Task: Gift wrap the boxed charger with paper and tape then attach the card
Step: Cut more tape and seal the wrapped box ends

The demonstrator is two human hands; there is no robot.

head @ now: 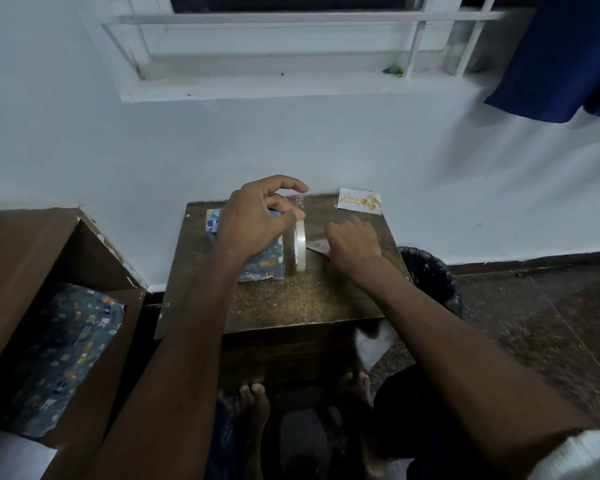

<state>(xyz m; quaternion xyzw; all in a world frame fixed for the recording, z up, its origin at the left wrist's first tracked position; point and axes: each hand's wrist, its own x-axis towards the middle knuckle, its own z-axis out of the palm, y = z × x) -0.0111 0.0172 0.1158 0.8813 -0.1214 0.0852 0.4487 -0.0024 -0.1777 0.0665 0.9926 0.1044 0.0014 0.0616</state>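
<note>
Bare feet (253,396) on the floor under the surface, nearest the lens. Forearms reach up and forward from there.

Left hand (257,220) hovers over the wrapped box (272,261), fingers curled, thumb and forefinger pinching a short strip of clear tape (300,202) lifted off the roll. Tape roll (299,245) stands on edge, just beside the box's right face, possibly touching it.

Right hand (354,242) is down on the surface (291,303), fingers curled round scissors (321,249); only a blade and a bit of orange handle show. Grip detail hidden by the back of the hand.

Box already in blue patterned paper, near the back left of the surface. Birthday card (359,201) lies at the far right corner against the wall, well apart from the box, not yet attached.

Spare wrapping paper (59,351) sits in the open shelf to the left. Black bin (430,275) just off the surface's right edge.

Risks, as judged:
- Tape strip is slack; it could fold onto itself or stick to the fingers before being cut.
- Roll on edge is unsteady; a tug on the strip could tip or roll it.
- Blade working close to the pinching fingers in dim light.
- Box unheld; pulling tape could shift it and loosen a fold.
</note>
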